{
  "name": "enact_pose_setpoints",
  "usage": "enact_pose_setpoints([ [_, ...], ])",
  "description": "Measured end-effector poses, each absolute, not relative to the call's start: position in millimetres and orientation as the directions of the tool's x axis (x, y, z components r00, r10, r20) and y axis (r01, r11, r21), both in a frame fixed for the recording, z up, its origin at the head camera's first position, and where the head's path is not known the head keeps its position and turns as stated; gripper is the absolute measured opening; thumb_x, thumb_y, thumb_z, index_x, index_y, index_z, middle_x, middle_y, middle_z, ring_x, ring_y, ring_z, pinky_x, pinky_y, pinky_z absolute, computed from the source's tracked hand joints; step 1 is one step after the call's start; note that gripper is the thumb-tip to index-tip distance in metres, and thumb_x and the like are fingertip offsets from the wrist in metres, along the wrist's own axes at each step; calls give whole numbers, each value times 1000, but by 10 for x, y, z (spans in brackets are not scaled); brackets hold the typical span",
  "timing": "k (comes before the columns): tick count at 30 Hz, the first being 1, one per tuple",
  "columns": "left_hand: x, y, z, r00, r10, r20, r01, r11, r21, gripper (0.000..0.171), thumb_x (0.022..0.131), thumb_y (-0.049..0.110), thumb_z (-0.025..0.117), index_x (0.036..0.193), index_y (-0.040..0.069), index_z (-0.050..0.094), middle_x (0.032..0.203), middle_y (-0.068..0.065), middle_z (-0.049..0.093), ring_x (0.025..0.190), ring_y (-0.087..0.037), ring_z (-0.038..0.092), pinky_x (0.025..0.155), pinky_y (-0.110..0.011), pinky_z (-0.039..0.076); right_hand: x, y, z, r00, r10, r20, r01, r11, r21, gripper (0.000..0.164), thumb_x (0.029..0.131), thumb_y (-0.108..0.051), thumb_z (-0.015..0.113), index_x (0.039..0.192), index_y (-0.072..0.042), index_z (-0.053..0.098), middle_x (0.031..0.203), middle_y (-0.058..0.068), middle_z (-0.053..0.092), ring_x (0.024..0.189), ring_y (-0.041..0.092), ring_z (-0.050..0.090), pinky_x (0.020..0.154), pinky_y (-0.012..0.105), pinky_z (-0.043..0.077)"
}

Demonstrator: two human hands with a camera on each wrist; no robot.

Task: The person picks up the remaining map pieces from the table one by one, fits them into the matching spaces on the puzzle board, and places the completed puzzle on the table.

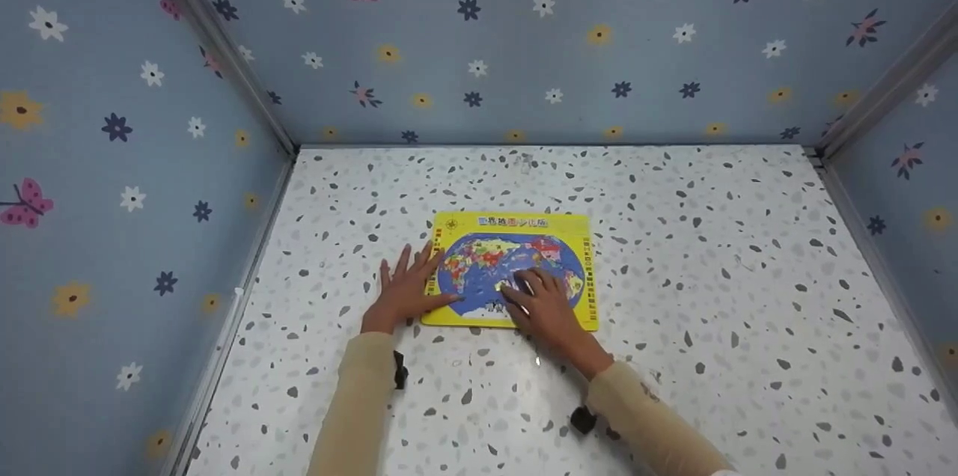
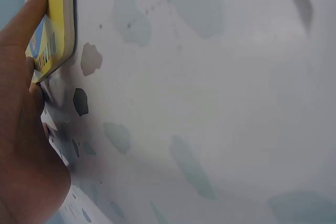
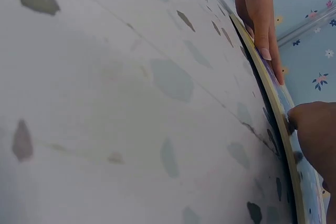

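A yellow-framed world map puzzle [image 1: 516, 322] lies flat on the table, its blue oval filled with coloured land shapes. My left hand [image 1: 408, 293] spreads its fingers over the left edge, the thumb [image 2: 34, 11] resting on the board. Over the lower right of the map, my right hand [image 1: 550, 311] has bent fingers and pinches a small pale yellow puzzle piece [image 1: 501, 286] between thumb and index finger, at the board's surface. That hand partly covers the map. In the right wrist view the board's edge [image 3: 281, 124] shows side-on, with the right fingers [image 3: 310, 124] above it.
A white speckled table [image 1: 711, 274] extends around the board. Blue walls with flowers and butterflies [image 1: 524, 42] enclose it at the back and both sides. Dark wrist devices [image 1: 583, 420] sit by the beige sleeves [image 1: 359, 394].
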State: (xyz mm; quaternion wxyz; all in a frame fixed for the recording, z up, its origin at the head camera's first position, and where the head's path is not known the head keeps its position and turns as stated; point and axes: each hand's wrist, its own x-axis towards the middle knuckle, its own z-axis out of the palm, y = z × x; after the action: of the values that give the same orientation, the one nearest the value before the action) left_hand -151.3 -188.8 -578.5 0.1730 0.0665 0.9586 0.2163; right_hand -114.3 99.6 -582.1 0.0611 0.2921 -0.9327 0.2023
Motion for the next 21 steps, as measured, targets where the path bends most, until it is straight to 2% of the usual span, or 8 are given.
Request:
enact_pose_setpoints([
  [5, -1506, -1896, -5764, -934, 202, -295, 51, 893, 448, 99, 73, 79, 56, 152, 39, 13, 162, 11, -2, 149, -26, -13, 113, -60, -17, -1148, 1013, -5803, -842, -480, 248, -540, 737, -407, 32, 97, -33, 56, 128, -26, 63, 138, 4, 50, 133, 26, 36, 106, 50, 29],
  [14, -1530, -1908, -5668, -932, 191, -306, 33, 889, 456, 95, 75, 75, 58, 152, 38, 18, 162, 9, 3, 149, -27, -10, 113, -61, -15, -1385, 1251, -5601, -933, -229, 278, -339, 820, -461, 33, 95, -30, 59, 124, -16, 64, 135, 8, 53, 129, 29, 42, 105, 50, 32],
  [18, -1570, -1879, -5612, -938, 168, -302, 15, 894, 449, 89, 80, 72, 54, 153, 33, 21, 162, 7, 8, 150, -28, -5, 114, -62, -11, -1527, 1420, -5446, -962, -109, 251, -220, 853, -473, 36, 95, -32, 59, 126, -13, 62, 137, 10, 49, 131, 31, 39, 108, 52, 28],
  [21, -1623, -1848, -5560, -957, 131, -260, 2, 896, 444, 82, 86, 69, 49, 153, 28, 24, 162, 2, 14, 149, -30, 4, 116, -61, -7, -1622, 1542, -5330, -974, -51, 223, -156, 859, -488, 43, 97, -34, 54, 132, -10, 56, 141, 13, 45, 135, 32, 35, 111, 54, 24],
])
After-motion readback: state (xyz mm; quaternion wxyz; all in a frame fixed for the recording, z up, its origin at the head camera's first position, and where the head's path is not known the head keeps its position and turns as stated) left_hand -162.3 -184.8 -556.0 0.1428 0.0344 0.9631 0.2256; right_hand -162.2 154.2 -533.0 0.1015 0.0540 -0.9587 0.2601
